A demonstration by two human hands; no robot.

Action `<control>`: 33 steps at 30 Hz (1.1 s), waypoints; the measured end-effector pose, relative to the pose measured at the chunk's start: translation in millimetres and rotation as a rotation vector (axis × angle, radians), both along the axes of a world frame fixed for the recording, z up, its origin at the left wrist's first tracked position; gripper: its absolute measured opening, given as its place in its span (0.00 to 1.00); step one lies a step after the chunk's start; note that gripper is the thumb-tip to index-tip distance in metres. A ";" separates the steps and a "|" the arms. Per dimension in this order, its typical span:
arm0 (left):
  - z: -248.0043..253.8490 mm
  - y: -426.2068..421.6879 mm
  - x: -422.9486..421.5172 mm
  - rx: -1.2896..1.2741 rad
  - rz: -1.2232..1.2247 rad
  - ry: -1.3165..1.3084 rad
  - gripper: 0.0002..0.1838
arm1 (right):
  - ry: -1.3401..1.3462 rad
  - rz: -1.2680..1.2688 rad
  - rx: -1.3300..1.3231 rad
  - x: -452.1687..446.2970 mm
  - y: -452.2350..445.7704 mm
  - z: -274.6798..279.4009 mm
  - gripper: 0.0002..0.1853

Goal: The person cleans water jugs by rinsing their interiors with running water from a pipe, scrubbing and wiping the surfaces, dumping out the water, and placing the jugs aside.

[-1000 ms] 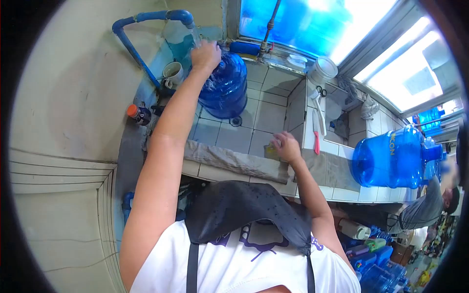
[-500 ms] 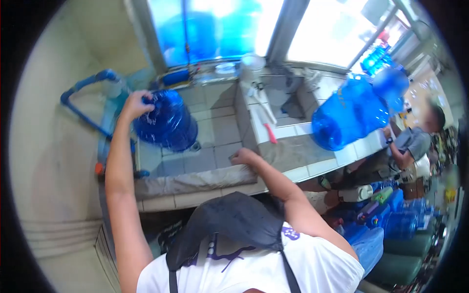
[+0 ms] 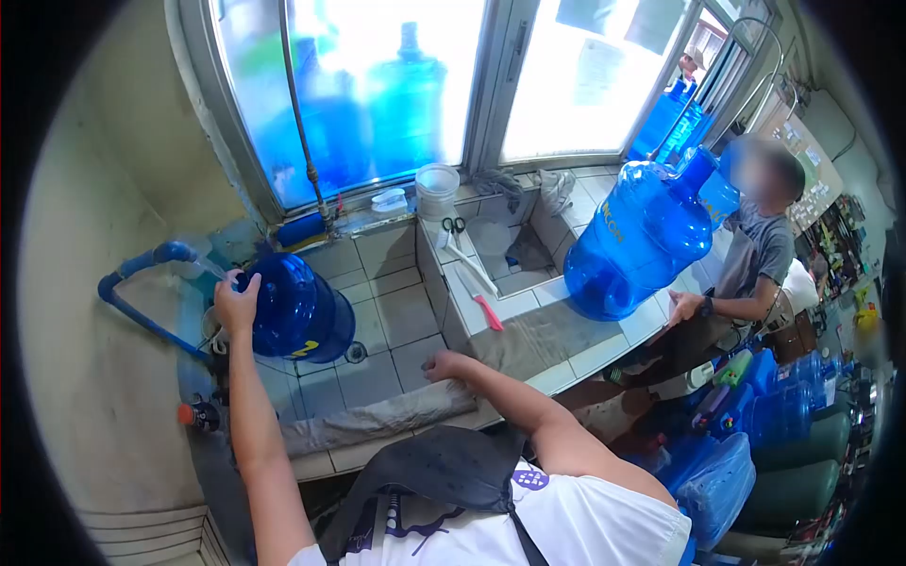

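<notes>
My left hand (image 3: 236,300) is closed around the neck of a dark blue water jug (image 3: 300,311). The jug leans to the left in a tiled basin (image 3: 382,325), its mouth beside the pipe's outlet. A thin stream of water falls from the bent blue pipe (image 3: 146,262) close to my fingers. My right hand (image 3: 447,366) is closed in a fist over the basin's front right side. Whatever the fist holds, if anything, is hidden. A grey cloth (image 3: 377,415) lies along the basin's front edge, below both hands.
A large blue jug (image 3: 628,241) stands on the tiled ledge at right, with a person (image 3: 755,245) beside it. A pink-handled knife (image 3: 486,311), scissors (image 3: 453,229) and a white bucket (image 3: 437,191) sit on the ledge. An orange-capped bottle (image 3: 196,415) is at left.
My view has shifted, and the basin scene appears lower and farther left. Yellow marking now shows on the jug in my left hand. The person at right has come more fully into view.
</notes>
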State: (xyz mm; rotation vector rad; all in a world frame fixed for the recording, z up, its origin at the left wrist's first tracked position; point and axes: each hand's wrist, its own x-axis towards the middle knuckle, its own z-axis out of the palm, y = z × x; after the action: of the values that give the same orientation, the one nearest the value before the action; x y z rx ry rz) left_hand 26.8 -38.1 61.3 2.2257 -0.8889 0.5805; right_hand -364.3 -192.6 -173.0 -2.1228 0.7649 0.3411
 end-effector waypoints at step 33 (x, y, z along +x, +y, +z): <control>-3.2 -4.3 4.6 -0.043 0.005 0.063 0.24 | -0.105 0.158 0.120 -5.1 -8.7 -2.9 0.22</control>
State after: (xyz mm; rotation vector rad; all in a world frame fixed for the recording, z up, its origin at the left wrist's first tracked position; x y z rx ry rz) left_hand 31.4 -42.4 58.1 2.1956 -0.8320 0.5237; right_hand -369.4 -201.3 -175.8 -2.0742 0.5056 0.3470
